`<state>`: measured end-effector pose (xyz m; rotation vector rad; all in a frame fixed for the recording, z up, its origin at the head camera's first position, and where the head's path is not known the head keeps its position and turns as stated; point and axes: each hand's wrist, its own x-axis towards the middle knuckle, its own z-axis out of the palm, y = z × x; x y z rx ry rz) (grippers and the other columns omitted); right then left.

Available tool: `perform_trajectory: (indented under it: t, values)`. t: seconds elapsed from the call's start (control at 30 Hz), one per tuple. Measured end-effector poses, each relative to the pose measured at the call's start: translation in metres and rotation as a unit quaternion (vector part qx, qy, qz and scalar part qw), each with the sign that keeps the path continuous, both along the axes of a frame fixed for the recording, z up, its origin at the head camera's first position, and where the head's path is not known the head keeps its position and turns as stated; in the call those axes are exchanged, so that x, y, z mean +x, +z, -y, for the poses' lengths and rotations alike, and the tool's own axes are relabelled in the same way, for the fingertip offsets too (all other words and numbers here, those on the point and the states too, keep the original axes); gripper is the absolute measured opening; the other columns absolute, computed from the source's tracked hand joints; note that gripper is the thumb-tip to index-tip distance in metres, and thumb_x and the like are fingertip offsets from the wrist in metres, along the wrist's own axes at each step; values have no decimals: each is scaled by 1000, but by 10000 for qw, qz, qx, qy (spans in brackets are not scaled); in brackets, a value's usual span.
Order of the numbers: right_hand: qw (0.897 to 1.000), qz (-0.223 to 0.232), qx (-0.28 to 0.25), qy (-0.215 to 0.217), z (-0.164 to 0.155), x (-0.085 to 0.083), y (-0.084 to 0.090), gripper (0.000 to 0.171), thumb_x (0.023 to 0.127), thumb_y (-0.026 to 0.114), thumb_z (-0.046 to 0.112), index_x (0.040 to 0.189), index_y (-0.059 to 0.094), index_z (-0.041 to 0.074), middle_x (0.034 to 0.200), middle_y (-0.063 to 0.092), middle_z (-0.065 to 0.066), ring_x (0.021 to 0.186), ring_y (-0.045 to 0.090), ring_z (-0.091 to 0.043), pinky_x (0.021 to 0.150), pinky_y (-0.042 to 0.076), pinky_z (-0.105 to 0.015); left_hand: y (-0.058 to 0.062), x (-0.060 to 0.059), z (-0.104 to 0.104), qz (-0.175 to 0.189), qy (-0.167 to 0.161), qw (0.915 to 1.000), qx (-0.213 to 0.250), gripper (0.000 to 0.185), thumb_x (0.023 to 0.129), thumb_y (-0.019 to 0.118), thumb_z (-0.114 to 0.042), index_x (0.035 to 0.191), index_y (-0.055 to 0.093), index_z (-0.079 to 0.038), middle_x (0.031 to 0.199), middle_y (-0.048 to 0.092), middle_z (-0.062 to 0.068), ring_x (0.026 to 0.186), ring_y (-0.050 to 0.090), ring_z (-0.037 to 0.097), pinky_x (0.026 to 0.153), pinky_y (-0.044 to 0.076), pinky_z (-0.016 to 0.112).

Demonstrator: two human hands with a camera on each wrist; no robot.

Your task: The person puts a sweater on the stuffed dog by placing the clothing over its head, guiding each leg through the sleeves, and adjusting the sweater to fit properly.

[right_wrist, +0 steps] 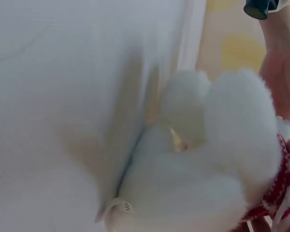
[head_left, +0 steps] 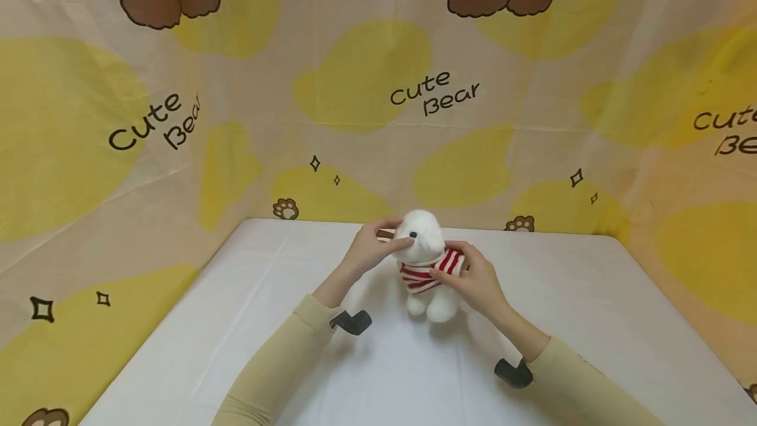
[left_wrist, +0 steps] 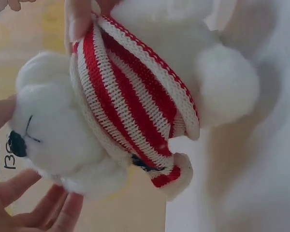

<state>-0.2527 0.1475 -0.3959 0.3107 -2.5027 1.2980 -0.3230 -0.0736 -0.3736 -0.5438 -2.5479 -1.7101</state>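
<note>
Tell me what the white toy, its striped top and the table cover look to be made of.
Toy: soft plush with a fluffy, matte white pile; the fuzzy fibres show at its edges in the right wrist view.
Top: knitted yarn in red and white stripes; ribbed stitches and a rolled hem show plainly.
Table cover: probably thin white cloth or sheet; matte, with faint creases.

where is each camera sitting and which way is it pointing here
Head: worn on the head, looks forward and down at the white table; shows both sleeves, the left hand on the plush bear and the right hand on its striped sweater.
Left wrist: close beside the bear, facing its sweater; fingers show.
Right wrist: low by the table, facing the bear's underside; the other arm shows.
All three share the bear.
</note>
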Motion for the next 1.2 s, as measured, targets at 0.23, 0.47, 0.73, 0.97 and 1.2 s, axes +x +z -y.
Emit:
perform_trajectory:
  t: [0.23, 0.47, 0.73, 0.97, 1.2]
  values:
    - [9987, 86, -402, 288, -2, 3, -11, 70, 72, 83, 20, 130, 48, 4, 127, 53, -17, 119, 51, -34, 101, 43, -48, -9, -4, 6, 462, 98, 9988, 116, 52, 76, 78, -35, 121, 60, -17, 123, 60, 10, 105, 61, 26, 85, 52, 39]
    - [9988, 193, -311, 314, -7, 8, -14, 65, 73, 82, 20, 126, 52, -1, 127, 55, -19, 120, 52, -34, 101, 43, -43, -25, -11, 12, 892, 71, 9950, 437, 45, 79, 75, -28, 118, 61, -11, 120, 61, 11, 106, 59, 22, 80, 52, 32]
    - [9982, 335, 487, 112, -23, 7, -9, 60, 76, 78, 32, 124, 57, 2, 126, 59, -18, 121, 52, -36, 102, 39, -50, -48, -8, 6, 1593, -335, 9864, 241, 46, 82, 72, -28, 116, 58, 0, 117, 60, 16, 97, 62, 19, 86, 52, 34]
    - [9950, 435, 831, 334, -33, 8, -3, 57, 78, 76, 31, 122, 58, 0, 122, 61, -18, 117, 55, -36, 100, 41, -51, -59, -4, 1, 1789, -390, 9829, 180, 45, 84, 69, -28, 116, 57, 1, 117, 59, 15, 97, 61, 22, 85, 52, 34]
    - [9957, 752, 455, 278, -38, 5, 10, 50, 84, 72, 27, 124, 57, 0, 117, 65, -16, 107, 63, -31, 90, 51, -42, -60, -4, -3, 1813, -423, 9823, 225, 53, 87, 67, -34, 123, 53, 1, 121, 58, 21, 92, 67, 24, 83, 54, 34]
